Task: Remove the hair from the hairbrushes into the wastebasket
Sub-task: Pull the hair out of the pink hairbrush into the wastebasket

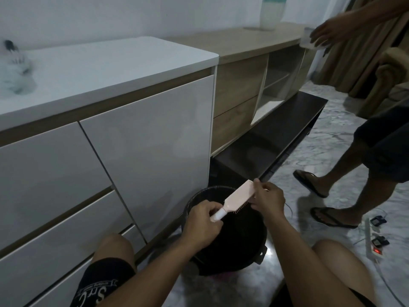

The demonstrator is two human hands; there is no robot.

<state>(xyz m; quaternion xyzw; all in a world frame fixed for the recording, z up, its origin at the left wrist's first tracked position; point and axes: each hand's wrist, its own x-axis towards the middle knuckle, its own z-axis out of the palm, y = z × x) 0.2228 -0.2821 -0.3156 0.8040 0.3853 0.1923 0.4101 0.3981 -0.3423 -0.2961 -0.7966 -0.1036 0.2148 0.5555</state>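
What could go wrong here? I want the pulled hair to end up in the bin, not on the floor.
1. The brush head reaches past the far rim of the wastebasket, where the right hand picks; strands dropped there may miss.
2. The left hand holds only the handle end, so a hard tug could twist the brush.
3. Another person's foot is close by and might bump the bin.

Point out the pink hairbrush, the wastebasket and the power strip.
pink hairbrush point(240, 194), head view, back of the paddle.
wastebasket point(192, 198), head view, left rim.
power strip point(369, 239), head view, white body above the red switch.
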